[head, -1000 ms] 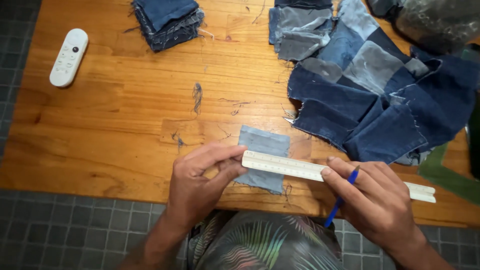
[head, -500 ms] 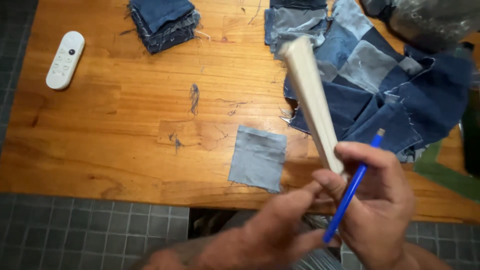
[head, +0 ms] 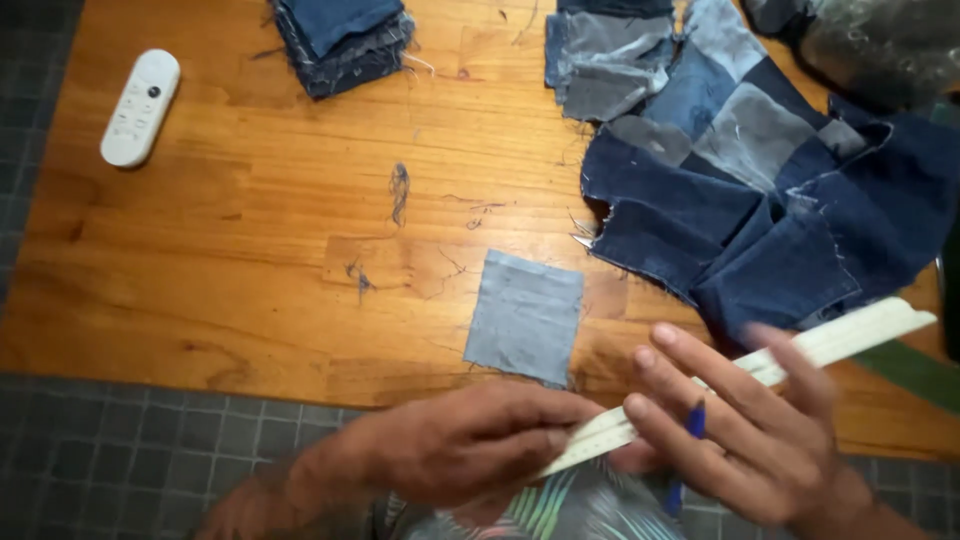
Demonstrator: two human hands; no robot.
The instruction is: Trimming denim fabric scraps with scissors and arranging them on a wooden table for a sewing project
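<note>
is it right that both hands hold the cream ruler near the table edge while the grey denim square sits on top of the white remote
Not quite. In the head view the grey denim square lies flat on the wooden table, far from the white remote. The left hand and right hand do hold the cream ruler.

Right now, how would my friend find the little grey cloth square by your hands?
Look at the wooden table, along the near edge just above the two hands. The grey square lies flat and alone there. The other denim is darker blue, stacked or sewn together further back and to the right.
</note>
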